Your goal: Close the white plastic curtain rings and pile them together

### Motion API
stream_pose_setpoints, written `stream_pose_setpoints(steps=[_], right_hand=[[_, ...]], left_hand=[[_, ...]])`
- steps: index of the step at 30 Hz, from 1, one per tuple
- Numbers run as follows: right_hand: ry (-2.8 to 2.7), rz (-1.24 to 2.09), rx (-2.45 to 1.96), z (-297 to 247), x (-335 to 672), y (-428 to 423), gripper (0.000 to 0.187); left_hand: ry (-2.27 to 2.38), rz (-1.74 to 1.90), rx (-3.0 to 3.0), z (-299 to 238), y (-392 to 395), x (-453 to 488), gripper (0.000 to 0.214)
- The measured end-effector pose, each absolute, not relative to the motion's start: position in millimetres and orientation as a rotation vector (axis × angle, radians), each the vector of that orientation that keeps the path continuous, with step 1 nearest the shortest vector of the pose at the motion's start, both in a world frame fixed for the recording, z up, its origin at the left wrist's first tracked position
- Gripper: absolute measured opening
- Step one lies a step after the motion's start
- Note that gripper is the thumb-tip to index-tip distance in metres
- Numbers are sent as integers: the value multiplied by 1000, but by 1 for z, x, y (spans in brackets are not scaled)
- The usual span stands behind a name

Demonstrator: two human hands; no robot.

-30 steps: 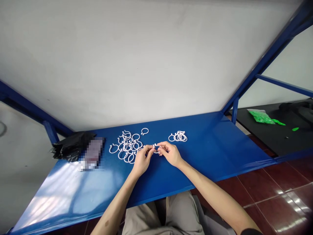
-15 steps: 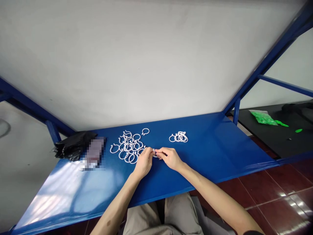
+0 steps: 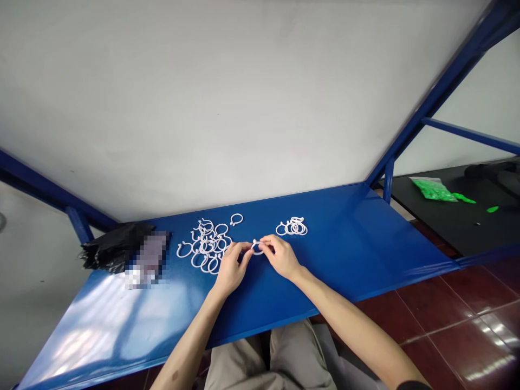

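Note:
Between my two hands is a white plastic ring (image 3: 257,253), which looks like a curtain ring with a small knob at its top. My left hand (image 3: 233,266) pinches its left side between thumb and fingertips. On the right side, the thumb and fingers of my right hand (image 3: 281,257) grip it. The fingertips hide part of the ring. A loose pile of similar white rings (image 3: 208,246) lies just left of my left hand, many overlapping. Beyond my right hand sits a smaller cluster of rings (image 3: 298,228). One single ring (image 3: 242,218) lies apart, behind the pile.
The blue table (image 3: 345,244) meets a pale wall (image 3: 244,108). A black plastic bag (image 3: 111,246) and a blurred-out object (image 3: 150,257) are at the left. Blue frame bars rise at both sides. A bag of green pieces (image 3: 434,189) lies on a black table at the right.
My fingers have spread a little apart around the ring, so more of it shows. The view has shifted slightly; the pile and cluster look unchanged.

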State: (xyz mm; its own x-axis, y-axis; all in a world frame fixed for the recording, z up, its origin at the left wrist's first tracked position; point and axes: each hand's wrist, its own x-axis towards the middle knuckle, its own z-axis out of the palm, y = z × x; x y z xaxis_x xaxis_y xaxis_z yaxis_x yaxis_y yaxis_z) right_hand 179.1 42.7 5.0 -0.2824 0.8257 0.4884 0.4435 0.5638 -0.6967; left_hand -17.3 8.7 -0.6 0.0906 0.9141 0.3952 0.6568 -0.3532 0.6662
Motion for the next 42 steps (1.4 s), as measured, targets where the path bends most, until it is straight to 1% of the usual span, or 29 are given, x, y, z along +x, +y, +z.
stream_pose_setpoints(steps=[4,8,11,13,16,19,23,27,31,33,35,37,38,40,42], right_hand=[[-1856,111,-1275,14,202,61,21],[-1788,-110,-1484,14,224,78,21],[-1773,-170,-1559,9,231,84,22],[-1769,-167,-1577,7,231,85,24],[-1778,-131,-1552,8,228,82,24],[-1827,-80,-1439,12,221,74,23],[-2007,57,-1198,15,206,61,26],[-2204,196,-956,16,190,47,37],[-2241,435,-793,10,181,38,29],[-2159,645,-816,5,180,38,21],[-1983,889,-897,0,180,40,15],[-1746,1118,-962,-2,180,42,18],[-1636,1210,-970,-2,181,43,22],[-1492,1339,-942,-1,182,45,28],[-1477,1376,-901,1,183,44,30]], left_hand=[[1720,1059,2286,6,19,-24,19],[1983,927,2436,13,46,-27,29],[2193,784,2405,14,69,-28,36],[2250,680,2372,12,81,-28,30],[2213,619,2385,10,87,-30,20],[2131,634,2432,11,81,-31,22],[1960,658,2504,20,61,-27,20],[1606,815,2440,22,34,-20,15],[1492,964,2191,7,12,-16,7],[1488,1010,2123,-1,7,-15,9],[1496,1056,2052,-4,4,-12,16],[1507,1090,1965,-3,3,-9,30],[1506,1100,1921,-1,3,-7,33],[1477,1105,1820,4,4,-5,27],[1422,1114,1694,7,5,-3,24]])
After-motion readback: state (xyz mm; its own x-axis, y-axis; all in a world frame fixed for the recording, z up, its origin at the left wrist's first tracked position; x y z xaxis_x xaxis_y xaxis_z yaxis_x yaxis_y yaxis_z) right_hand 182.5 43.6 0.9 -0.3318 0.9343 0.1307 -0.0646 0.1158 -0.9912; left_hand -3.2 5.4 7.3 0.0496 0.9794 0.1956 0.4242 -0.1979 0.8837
